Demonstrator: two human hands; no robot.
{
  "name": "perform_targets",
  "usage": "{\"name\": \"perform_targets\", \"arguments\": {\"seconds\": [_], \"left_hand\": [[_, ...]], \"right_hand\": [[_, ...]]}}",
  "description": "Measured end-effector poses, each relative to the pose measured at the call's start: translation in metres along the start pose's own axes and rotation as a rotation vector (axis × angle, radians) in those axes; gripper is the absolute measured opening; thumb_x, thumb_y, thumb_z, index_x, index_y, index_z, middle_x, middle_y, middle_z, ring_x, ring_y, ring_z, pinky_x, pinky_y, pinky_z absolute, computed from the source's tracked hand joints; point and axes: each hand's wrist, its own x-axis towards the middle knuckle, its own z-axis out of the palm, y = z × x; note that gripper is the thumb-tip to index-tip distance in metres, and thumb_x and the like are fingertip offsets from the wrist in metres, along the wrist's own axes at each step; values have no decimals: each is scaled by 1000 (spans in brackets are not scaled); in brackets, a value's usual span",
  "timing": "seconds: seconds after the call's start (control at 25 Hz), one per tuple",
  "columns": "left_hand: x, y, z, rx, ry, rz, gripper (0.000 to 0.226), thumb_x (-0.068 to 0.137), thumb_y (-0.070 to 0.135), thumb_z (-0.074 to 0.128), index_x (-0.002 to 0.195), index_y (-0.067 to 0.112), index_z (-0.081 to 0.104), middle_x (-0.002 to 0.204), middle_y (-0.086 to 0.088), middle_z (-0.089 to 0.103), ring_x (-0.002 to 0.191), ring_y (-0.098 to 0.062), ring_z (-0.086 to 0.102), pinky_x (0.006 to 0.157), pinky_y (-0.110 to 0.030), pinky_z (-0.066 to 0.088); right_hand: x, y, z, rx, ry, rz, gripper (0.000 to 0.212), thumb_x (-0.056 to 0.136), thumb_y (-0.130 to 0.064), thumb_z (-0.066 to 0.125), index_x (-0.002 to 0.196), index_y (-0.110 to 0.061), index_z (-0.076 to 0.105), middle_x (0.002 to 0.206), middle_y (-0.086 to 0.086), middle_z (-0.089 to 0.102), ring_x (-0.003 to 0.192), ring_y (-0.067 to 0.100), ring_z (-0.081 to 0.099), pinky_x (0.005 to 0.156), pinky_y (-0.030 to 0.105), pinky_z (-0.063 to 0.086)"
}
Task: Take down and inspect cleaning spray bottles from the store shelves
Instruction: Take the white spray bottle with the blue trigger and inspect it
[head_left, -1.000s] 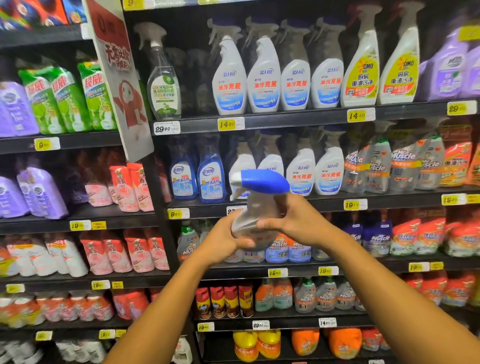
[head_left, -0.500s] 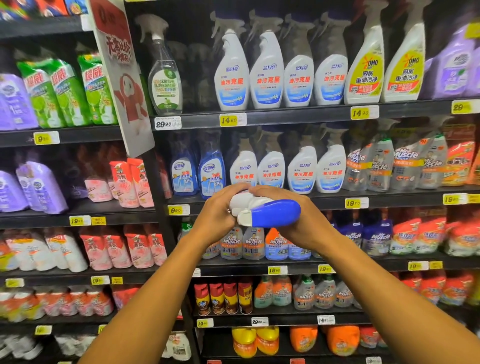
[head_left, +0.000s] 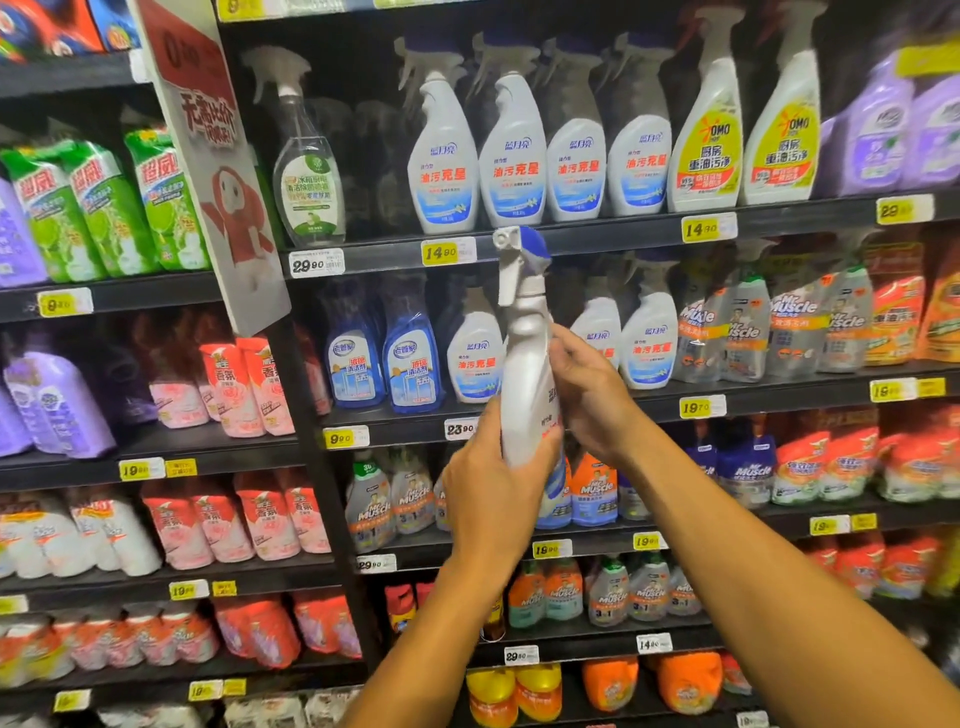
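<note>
A white spray bottle (head_left: 525, 374) with a blue and white trigger head stands upright in front of the shelves, its nozzle turned left. My left hand (head_left: 491, 493) grips its lower body from the left and below. My right hand (head_left: 589, 395) holds its middle from the right, fingers curled against the side. More white bottles of the same kind (head_left: 444, 166) stand in rows on the two shelves behind.
Dark store shelves (head_left: 571, 241) carry yellow-labelled sprays (head_left: 706, 150), a clear bottle with a green label (head_left: 311, 176), blue refill pouches (head_left: 410, 358) and orange bottles lower down. A red and white hanging sign (head_left: 218, 171) juts out at upper left.
The bottle has been turned from lying sideways at chest height to standing upright and lifted a little. Both hands have shifted along its body and still hold it.
</note>
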Motion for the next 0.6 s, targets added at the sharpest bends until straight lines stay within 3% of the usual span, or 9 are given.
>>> {"name": "perform_targets", "arguments": {"seconds": [0.2,0.36,0.6], "left_hand": [[11,22,6,170,-110,136,51,88,58,53,128,26,52,110,3,63,97,-21,61,76,-40,51],[19,27,11,320,-81,166,57,87,64,52,127,23,53,108,3,64,96,-19,61,71,-33,47],[18,28,14,342,-81,174,62,86,67,51,130,24,53,105,2,66,95,-20,62,71,-33,47]], "right_hand": [[6,-3,-12,313,128,167,34,100,-28,45,118,-7,64,104,11,72,93,23,69,85,37,56],[4,-4,-13,393,165,234,44,104,-34,40,105,-8,76,101,11,76,86,22,73,73,35,61],[4,-10,-17,367,158,240,44,104,-34,41,135,-6,54,102,10,76,87,22,72,75,35,61]]}}
